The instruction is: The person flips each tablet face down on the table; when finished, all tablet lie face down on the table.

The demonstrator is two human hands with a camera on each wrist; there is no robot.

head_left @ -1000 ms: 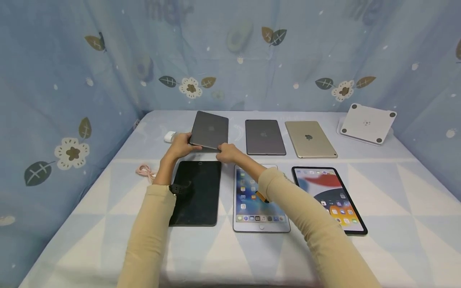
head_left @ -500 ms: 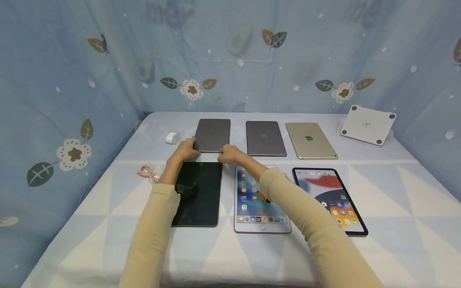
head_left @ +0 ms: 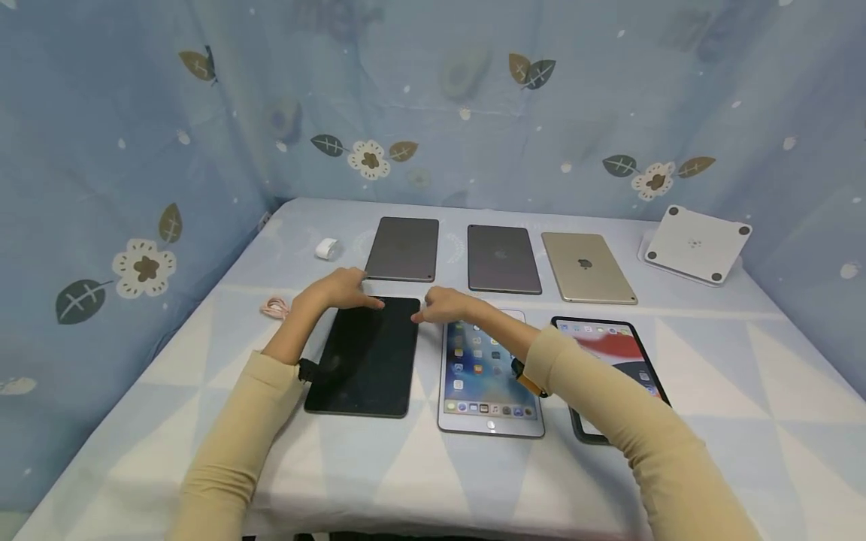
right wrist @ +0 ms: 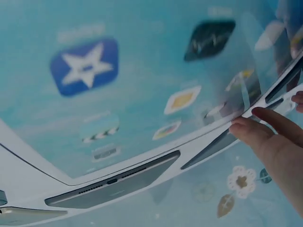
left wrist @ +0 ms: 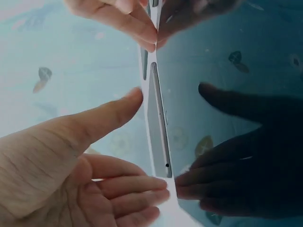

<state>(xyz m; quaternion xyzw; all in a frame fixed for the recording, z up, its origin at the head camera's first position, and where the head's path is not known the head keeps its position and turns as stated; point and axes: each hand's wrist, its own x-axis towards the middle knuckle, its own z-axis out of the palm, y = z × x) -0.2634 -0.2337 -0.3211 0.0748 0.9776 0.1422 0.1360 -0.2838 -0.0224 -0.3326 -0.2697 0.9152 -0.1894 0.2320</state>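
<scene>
In the head view a black-screened tablet (head_left: 368,361) lies flat at the front left. My left hand (head_left: 341,289) hovers over its top left edge, thumb and fingers apart, holding nothing; the left wrist view shows the same spread hand (left wrist: 90,161) mirrored in the dark screen (left wrist: 236,156). Beside the top right corner of that tablet is my right hand (head_left: 446,305), fingers loosely bent, with nothing seen in its grasp. In the right wrist view, the right hand (right wrist: 279,137) appears beyond a lit screen (right wrist: 142,71). Behind both hands a grey tablet (head_left: 403,249) lies face down.
Another grey tablet (head_left: 503,259) and a gold one (head_left: 587,268) lie in the back row. Under the right arm are a white tablet (head_left: 487,383) and a lit black-framed tablet (head_left: 609,342). A white stand (head_left: 697,244), white adapter (head_left: 328,249) and pink cable (head_left: 275,307) are also there.
The grey tablet at the back left was lowered flat and let go. Both hands have drawn back from it toward the black-screened tablet, which has shifted slightly toward the left. The head view has moved a little.
</scene>
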